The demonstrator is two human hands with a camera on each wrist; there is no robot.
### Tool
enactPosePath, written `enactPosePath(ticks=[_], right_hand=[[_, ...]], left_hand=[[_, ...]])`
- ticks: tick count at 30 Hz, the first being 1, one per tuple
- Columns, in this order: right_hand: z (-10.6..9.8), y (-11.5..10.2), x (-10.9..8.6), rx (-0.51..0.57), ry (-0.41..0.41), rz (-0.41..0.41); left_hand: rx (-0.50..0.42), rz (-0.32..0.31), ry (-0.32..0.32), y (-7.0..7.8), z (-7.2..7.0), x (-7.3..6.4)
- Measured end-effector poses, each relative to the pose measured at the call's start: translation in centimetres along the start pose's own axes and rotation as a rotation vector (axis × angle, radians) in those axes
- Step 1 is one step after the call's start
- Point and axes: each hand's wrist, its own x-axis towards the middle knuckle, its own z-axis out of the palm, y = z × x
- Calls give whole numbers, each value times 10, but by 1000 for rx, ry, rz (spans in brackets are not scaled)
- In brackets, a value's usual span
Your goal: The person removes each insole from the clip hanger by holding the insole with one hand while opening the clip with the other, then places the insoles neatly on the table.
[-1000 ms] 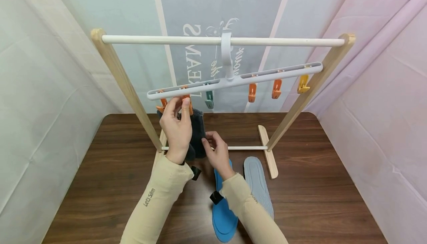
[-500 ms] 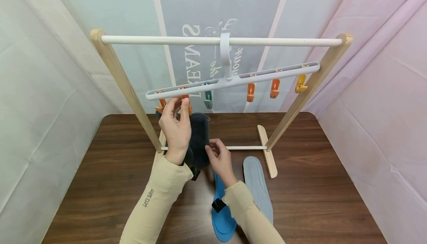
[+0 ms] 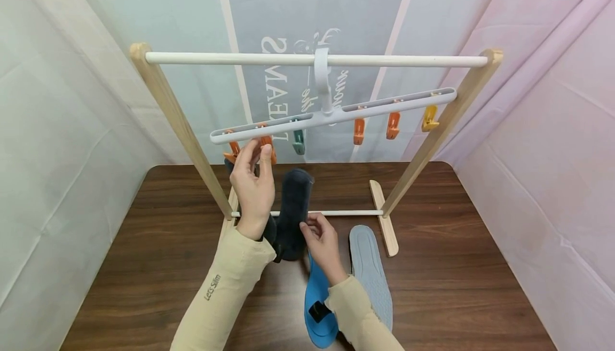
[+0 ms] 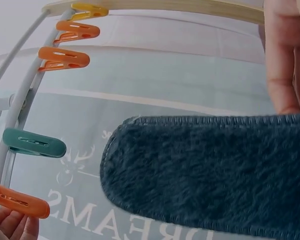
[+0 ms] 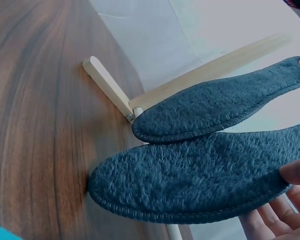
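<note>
Dark fuzzy insole point(image 3: 294, 217) is just below the middle of the head view, narrower end up and free. Biggest thing around is the brown wood-grain table point(image 3: 456, 287), then the drying rack point(image 3: 183, 132) on it, pale wooden posts and smooth white rods. A light grey plastic hanger point(image 3: 323, 118) hangs off the top one, its slotted bar slanting lower at frame left. Lower middle there's a speckled grey insole point(image 3: 369, 265) and a blue insole point(image 3: 314, 292). As for the dark one: plush pile, stitched rim, rounded ends. I'd guess it's light, bendy, not slippery, hard to wreck, so grab it anywhere along the rim. Its matching insole point(image 5: 205, 102) hangs beside it from the leftmost orange clip point(image 3: 234, 148); can't tell if they touch. Right hand point(image 3: 323, 241) pinches the dark one's side edge between thumb and fingers; left hand point(image 3: 252, 191) pinches a second orange clip point(image 4: 22, 202), shiny plastic.
</note>
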Motion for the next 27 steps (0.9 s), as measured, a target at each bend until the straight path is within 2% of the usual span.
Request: enactPosePath(ticks=[9, 19, 27], right_hand=[[-8, 0, -12, -10, -1, 36], [-12, 6, -29, -73, -55, 71], [-9, 15, -40, -46, -76, 90]], left_hand=[[8, -5, -4, -4, -4, 0], [24, 28, -5, -6, -5, 2], [23, 32, -5, -5, -6, 4]])
